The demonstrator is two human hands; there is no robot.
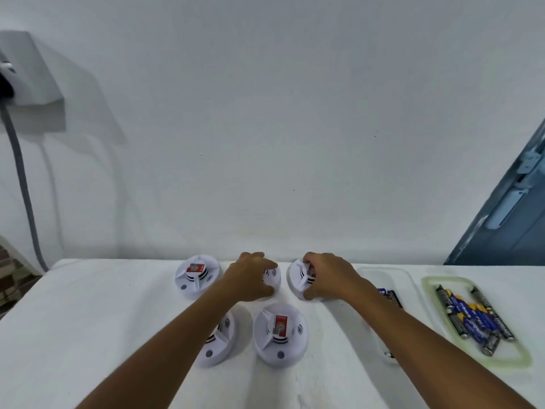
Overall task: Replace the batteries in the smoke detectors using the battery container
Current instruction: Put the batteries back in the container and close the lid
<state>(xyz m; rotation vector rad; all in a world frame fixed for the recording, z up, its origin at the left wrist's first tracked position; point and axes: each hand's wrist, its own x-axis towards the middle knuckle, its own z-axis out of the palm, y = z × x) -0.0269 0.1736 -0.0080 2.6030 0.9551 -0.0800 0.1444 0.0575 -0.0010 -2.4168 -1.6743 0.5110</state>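
Observation:
Several white round smoke detectors with red labels lie on the white table. My left hand grips the middle back detector, covering most of it. My right hand is closed around the right back detector. A third detector sits free at the back left. Two more lie nearer me: one in the middle, one partly under my left forearm. A clear battery container on the right holds several blue and black batteries.
A second clear tray between my right arm and the battery container holds a couple of dark batteries. A white wall stands right behind the table. A grey cable hangs at the left, and a blue door frame is at the right.

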